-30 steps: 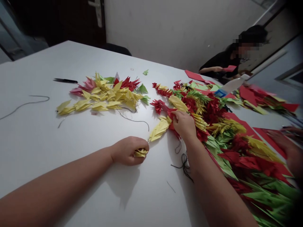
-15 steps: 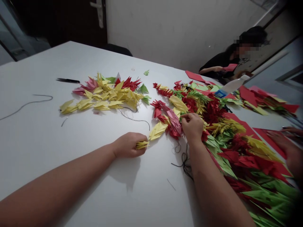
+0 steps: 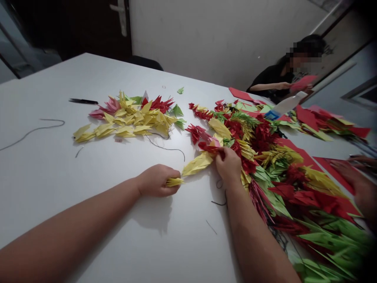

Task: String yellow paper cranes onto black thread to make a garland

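My left hand (image 3: 157,181) is closed around yellow folded-paper pieces (image 3: 174,182), whose pointed ends stick out past the fingers. Just to the right of them lies a yellow folded-paper bundle (image 3: 198,163) on the white table (image 3: 141,243). My right hand (image 3: 229,165) pinches the end of a red folded-paper bundle (image 3: 209,147) above it; the fingertips are partly hidden. Several red, yellow and green folded-paper strands (image 3: 262,135) are heaped beyond and beside that hand. Left of the heap sits a looser pile of mostly yellow folded-paper pieces (image 3: 135,118).
Black thread snips (image 3: 83,101) lie at the far left, and a dark cord (image 3: 44,127) curls nearby. A plastic bottle (image 3: 285,105) leans among paper sheets at the right. Across the table a person (image 3: 273,84) holds pink paper. Another person's hand (image 3: 343,175) rests at the right edge.
My right hand has moved left and slightly down from the heap, and the red bundle is now between its fingers. My left hand stays almost still. The person opposite has shifted the pink paper rightward.
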Demonstrator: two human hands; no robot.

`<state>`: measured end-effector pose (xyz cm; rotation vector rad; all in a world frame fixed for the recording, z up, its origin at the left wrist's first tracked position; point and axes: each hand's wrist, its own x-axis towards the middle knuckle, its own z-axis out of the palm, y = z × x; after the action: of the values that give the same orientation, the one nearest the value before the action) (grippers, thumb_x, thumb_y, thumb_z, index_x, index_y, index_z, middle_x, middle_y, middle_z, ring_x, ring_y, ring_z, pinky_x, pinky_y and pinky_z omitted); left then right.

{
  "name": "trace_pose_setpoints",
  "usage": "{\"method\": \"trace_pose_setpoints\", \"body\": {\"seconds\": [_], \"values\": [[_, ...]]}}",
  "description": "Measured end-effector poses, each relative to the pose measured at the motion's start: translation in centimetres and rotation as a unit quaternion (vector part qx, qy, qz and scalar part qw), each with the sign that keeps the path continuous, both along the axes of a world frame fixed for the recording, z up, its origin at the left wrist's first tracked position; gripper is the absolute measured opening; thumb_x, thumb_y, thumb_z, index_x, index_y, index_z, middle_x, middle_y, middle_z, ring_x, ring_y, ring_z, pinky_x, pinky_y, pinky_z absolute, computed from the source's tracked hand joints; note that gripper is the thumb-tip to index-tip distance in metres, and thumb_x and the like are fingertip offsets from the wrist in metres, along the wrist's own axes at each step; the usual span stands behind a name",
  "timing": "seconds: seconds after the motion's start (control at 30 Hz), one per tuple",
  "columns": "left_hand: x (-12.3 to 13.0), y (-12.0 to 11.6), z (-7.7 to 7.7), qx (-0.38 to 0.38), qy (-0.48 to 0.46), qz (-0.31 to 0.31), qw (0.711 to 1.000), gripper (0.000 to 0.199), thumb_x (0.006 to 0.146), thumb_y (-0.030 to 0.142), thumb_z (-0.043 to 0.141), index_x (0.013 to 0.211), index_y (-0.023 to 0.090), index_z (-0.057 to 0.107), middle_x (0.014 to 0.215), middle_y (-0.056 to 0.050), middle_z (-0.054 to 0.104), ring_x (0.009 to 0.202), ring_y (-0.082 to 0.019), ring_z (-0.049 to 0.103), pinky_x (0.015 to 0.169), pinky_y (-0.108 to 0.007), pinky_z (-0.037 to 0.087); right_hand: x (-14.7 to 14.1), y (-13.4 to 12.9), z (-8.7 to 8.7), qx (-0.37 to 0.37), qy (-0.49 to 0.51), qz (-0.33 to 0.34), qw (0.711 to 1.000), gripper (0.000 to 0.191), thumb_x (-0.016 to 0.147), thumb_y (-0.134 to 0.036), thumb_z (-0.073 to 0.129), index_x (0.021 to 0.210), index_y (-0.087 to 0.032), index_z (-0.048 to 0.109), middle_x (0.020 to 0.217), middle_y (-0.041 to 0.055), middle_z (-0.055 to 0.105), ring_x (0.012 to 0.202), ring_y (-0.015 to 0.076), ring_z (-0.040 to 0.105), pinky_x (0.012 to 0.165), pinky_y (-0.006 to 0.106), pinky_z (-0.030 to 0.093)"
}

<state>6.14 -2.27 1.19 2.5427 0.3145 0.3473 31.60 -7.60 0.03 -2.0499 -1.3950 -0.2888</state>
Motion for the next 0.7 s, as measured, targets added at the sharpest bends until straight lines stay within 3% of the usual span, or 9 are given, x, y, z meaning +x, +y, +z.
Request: {"method": "trace_pose_setpoints", "body": {"seconds": [0.1,0.37,0.53,0.7], "values": [[-0.4,0.1,0.6,0.027,0.027,0.013,0.999,0.018,0.079,0.031,0.041,0.069,0.019,0.049,0.064,-0.001,0.058,0.059,-0.013,0.049,0.058,-0.022,0.036,0.3,-0.4,0.3,0.065,0.066,-0.044,0.995,0.021,0.071,-0.028,0.045,0.079,-0.016,0.06,0.074,0.0077,0.064,0.066,0.0195,0.055,0.065,0.031,0.042],[-2.0,-0.2,4.0,0.025,0.174,0.031,0.984,0.02,0.082,0.035,0.043,0.069,0.02,0.048,0.065,0.001,0.055,0.059,-0.013,0.049,0.054,-0.023,0.03,1.5,-0.8,-0.2,0.126,0.192,-0.087,0.969,0.025,0.07,-0.031,0.042,0.08,-0.016,0.059,0.067,0.0042,0.059,0.063,0.0172,0.051,0.063,0.03,0.04],[-6.0,-1.0,5.3,-0.016,0.214,0.046,0.976,0.023,0.083,0.038,0.044,0.071,0.02,0.05,0.067,0.0,0.056,0.061,-0.014,0.051,0.055,-0.022,0.032,2.6,0.1,-0.8,0.216,0.354,-0.049,0.908,0.019,0.069,-0.033,0.039,0.08,-0.019,0.046,0.067,0.0001,0.054,0.059,0.014,0.052,0.06,0.028,0.044],[-11.3,-1.5,5.0,-0.106,0.226,0.117,0.961,0.025,0.081,0.044,0.048,0.075,0.021,0.056,0.072,0.0,0.06,0.065,-0.015,0.054,0.057,-0.022,0.036,2.2,0.5,-0.8,0.23,0.416,0.002,0.88,0.018,0.069,-0.03,0.037,0.084,-0.021,0.04,0.07,0.0001,0.055,0.064,0.0153,0.058,0.064,0.032,0.048]]}}
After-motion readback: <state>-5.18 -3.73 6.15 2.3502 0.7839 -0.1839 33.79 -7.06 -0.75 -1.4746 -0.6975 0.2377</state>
